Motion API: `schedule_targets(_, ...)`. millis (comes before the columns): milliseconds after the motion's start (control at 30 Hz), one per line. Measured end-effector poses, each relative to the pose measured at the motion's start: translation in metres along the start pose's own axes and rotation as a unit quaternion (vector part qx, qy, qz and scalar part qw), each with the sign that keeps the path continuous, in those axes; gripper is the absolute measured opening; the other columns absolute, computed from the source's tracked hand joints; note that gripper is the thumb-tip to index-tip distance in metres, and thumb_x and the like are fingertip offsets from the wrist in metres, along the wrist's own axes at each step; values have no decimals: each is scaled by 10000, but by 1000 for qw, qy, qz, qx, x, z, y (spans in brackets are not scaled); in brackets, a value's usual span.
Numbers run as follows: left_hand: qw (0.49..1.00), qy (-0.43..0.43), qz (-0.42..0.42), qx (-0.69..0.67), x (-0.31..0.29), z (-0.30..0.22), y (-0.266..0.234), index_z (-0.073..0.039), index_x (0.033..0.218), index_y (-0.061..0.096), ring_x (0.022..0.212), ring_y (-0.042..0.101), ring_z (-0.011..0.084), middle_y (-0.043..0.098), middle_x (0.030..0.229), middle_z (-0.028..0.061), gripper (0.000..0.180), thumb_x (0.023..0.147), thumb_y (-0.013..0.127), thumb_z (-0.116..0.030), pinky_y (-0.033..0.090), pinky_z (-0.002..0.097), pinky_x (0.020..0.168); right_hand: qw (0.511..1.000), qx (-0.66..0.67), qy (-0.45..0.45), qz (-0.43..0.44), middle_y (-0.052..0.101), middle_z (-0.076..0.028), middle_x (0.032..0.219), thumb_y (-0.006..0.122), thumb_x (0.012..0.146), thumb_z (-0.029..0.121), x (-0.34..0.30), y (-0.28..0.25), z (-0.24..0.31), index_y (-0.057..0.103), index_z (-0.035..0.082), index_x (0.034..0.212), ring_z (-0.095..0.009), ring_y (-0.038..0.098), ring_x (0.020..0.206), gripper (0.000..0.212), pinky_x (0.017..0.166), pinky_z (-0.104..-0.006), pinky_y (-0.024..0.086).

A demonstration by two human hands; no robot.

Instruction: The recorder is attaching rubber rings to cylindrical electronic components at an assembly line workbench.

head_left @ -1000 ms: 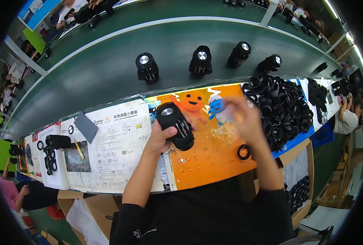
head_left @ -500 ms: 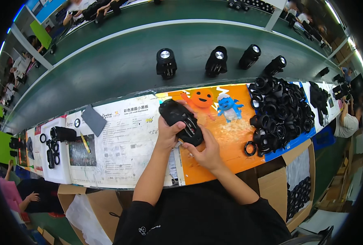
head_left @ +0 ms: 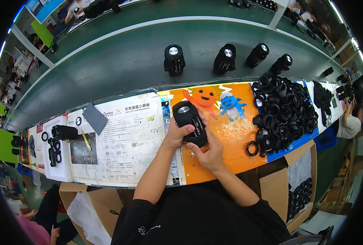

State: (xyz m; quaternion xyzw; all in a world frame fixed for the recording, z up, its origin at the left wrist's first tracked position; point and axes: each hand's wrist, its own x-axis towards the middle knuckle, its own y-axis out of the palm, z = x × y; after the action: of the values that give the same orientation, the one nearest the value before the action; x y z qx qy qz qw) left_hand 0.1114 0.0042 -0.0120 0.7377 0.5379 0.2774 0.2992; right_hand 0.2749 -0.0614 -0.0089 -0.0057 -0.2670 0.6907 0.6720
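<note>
Both hands hold a black cylindrical housing [head_left: 184, 118] with a bright silver disc on its far end and an opening with metallic-looking details along its side. My left hand [head_left: 177, 134] wraps its left side, thumb laid across the body. My right hand [head_left: 210, 152] grips the near right end, its thumb by the lower edge and fingers partly hidden behind. The housing is held tilted above the bench, over the edge of an orange printed sheet [head_left: 226, 147].
Similar black units [head_left: 174, 61] stand on the green conveyor [head_left: 108, 61] beyond the bench. Right lies a heap of black rings [head_left: 285, 118], with one loose ring [head_left: 252, 148] beside it. Left are a white foam tray [head_left: 63, 173] and dark cloth [head_left: 95, 118]. Open cartons [head_left: 273, 185] flank me below.
The housing has turned in my hands, so its silver disc now shows. The units on the conveyor have shifted slightly right. At the lower left, a person in pink has moved lower.
</note>
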Motion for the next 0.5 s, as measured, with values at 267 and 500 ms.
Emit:
schedule_targets(267,1000,11,6,-4,1,0,3,-50,1399,566,1099,750,306,699,1178,142,744,839,987,-303,648,445,984,999,19,31,32,756,-220,1251,959,916,316,2,-5,-2,568,-104,1533,-267,781,1103,843,912,-373,628)
schedule_targets(500,1000,24,2,13,4,0,2,-56,1384,567,1083,731,306,673,1159,143,704,870,954,-343,648,428,972,998,50,23,25,757,-208,1246,911,960,331,11,-10,7,633,-52,1482,-327,776,1127,705,957,-412,610)
